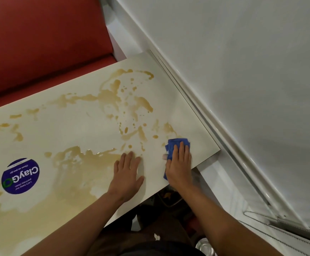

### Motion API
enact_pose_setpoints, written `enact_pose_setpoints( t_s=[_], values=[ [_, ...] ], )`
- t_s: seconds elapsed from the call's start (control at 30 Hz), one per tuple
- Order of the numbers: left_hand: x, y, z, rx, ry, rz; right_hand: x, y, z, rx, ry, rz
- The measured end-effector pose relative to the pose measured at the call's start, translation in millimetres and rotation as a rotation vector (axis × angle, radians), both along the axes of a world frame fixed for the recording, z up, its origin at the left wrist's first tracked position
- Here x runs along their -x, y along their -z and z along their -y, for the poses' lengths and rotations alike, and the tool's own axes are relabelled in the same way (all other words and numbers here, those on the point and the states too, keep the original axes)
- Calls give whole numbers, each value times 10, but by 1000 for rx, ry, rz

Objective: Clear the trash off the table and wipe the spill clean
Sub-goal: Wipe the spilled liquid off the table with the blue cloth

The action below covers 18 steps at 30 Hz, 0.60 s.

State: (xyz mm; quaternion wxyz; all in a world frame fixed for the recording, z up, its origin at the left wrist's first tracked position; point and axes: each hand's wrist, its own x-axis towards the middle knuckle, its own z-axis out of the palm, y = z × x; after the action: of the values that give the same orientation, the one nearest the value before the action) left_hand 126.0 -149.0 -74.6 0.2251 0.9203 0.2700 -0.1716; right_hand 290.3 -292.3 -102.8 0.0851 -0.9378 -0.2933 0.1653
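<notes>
Blue cloth under rt hand

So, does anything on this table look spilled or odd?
Yes: a tan liquid spill is spread across most of the white table. The right hand presses a blue cloth near the corner; the left hand rests flat.

The glossy cream-white counter carries a wide tan liquid spill, a round purple sticker near its left end, and a crumpled blue cloth by its right edge.
</notes>
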Motion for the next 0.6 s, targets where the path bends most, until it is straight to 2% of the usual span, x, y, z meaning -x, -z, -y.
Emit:
enact_pose_setpoints(
  t_s=[0.17,0.43,0.6],
  values=[
    [-115,24,-220,-54,-8,11,-125,67,-79,66,-15,84],
    [-98,125,-355,-123,31,-47,647,88,185,98,-74,18],
    [-128,131,-409,-140,60,-67,-13,123,-56,117,22,78]
  ],
)
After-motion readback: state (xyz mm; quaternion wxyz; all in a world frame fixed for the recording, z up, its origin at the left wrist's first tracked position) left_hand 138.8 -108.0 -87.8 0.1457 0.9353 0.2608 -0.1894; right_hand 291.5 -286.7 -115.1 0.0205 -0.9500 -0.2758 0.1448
